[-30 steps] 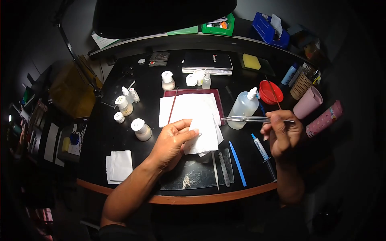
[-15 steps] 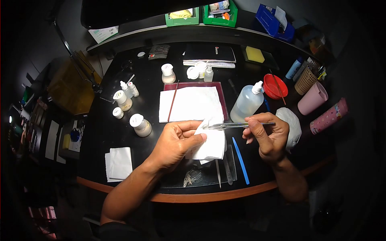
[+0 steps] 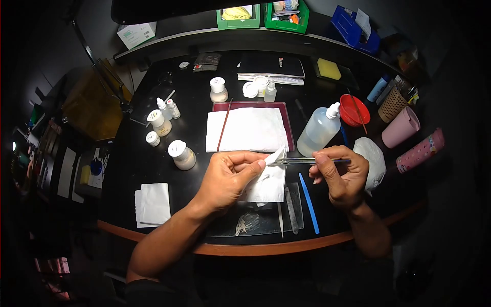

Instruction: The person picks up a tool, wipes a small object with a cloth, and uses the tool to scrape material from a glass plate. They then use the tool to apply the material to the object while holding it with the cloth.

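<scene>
My left hand [image 3: 225, 179] pinches a white paper tissue [image 3: 266, 188] between thumb and fingers. One raised corner of the tissue touches the tip of slim metal tweezers [image 3: 302, 161]. My right hand [image 3: 340, 174] grips the tweezers, which lie nearly level and point left. Whatever the tips may hold is too small to make out. Beyond the hands, a brown-handled brush [image 3: 225, 125] rests across a folded white cloth [image 3: 253, 130] on a dark red tray [image 3: 286, 115]. A clear squeeze bottle [image 3: 317, 133] stands just behind my right hand.
White-lidded jars [image 3: 182, 155] stand on the left. A blue tool [image 3: 309, 203] and a glass slab [image 3: 240, 230] lie near the desk's front edge. On the right are a red bowl [image 3: 353, 110], a crumpled white bundle [image 3: 369, 162] and a pink cup [image 3: 400, 127].
My left thumb and fingers have shifted slightly right, closer to the tweezers' tip. The tissue's corner now stands up against the tip. My right hand has hardly moved, and the view has shifted a little.
</scene>
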A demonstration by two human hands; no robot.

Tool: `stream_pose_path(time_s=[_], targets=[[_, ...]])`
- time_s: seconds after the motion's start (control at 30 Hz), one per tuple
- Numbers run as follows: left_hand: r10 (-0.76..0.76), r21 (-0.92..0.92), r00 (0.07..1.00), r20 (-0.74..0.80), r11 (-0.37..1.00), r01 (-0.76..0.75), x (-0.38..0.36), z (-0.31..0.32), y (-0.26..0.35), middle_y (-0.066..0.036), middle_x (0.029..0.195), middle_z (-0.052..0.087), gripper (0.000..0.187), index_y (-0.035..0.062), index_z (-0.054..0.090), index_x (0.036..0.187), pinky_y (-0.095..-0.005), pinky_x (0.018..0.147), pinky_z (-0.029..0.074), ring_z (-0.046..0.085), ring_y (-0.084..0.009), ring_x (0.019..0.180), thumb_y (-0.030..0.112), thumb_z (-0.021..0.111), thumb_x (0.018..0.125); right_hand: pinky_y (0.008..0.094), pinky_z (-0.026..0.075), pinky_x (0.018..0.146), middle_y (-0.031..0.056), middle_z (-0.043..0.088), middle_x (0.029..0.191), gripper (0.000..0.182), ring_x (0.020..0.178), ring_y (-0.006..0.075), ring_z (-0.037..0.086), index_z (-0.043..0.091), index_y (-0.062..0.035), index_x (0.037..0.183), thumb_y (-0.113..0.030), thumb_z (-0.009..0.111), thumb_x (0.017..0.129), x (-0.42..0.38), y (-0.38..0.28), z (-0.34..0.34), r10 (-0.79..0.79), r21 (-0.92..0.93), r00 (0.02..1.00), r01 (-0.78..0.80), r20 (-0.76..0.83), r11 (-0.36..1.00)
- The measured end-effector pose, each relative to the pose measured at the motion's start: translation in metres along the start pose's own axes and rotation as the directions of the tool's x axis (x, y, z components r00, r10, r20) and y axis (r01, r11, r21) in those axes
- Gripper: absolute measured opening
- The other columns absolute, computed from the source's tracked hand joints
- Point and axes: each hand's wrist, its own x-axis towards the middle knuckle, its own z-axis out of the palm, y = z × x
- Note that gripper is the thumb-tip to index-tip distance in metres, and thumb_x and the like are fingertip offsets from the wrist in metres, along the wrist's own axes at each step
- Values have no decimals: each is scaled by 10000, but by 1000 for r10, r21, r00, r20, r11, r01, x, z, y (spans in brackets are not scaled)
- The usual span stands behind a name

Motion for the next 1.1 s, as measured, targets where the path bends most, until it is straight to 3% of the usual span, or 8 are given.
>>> stream_pose_path(time_s=[0.1,0.2,0.3,0.4,0.6,0.7,1.1], targets=[[105,122,994,-38,988,-100,-1,6,3,-102,899,739,213,-91,703,1119,-191,707,518,656,-65,780,54,662,968,223,542,567,109,711,743,124,665,120,688,700,40,983,-81,673,966,0,-1,1,12,5,1000,-12,-2,1000],[215,151,972,-98,968,-199,1,9,1,-108,857,752,209,-95,709,1109,-177,609,487,639,-44,715,43,639,969,229,559,572,117,714,754,131,679,132,701,700,43,982,-84,668,970,0,-3,4,20,15,1000,-20,-14,1000],[236,154,964,-119,964,-217,3,7,-2,-103,840,750,210,-97,706,1115,-169,621,479,635,-40,713,31,631,966,240,577,581,123,716,763,137,683,141,707,699,45,980,-87,662,973,-3,-2,8,13,46,998,-10,-68,999],[199,175,973,-112,968,-178,0,9,1,-114,895,744,235,-95,685,1156,-188,692,516,661,-68,770,49,646,974,249,587,587,126,716,767,139,687,146,711,697,47,973,-87,660,973,-4,-3,10,-2,39,996,6,-90,999],[199,164,969,-149,971,-174,-1,9,4,-120,913,745,250,-98,676,1170,-194,704,529,668,-75,779,60,638,980,254,575,563,124,710,751,150,648,147,694,685,44,957,-100,648,975,-5,-2,10,-34,4,989,35,-144,999],[181,38,964,-198,984,-177,6,-5,2,-157,977,745,289,-111,635,1221,-223,746,569,704,-118,821,63,614,991,263,555,537,124,694,716,190,593,150,667,672,46,944,-135,632,979,-3,-4,2,-1,18,975,5,-224,1000],[156,-24,977,-145,987,-161,7,-3,0,-137,977,740,262,-93,642,1209,-219,757,562,694,-103,840,62,607,1001,264,552,538,133,694,716,196,596,157,668,674,55,964,-136,633,979,-2,-3,-1,-20,51,976,32,-217,998]])
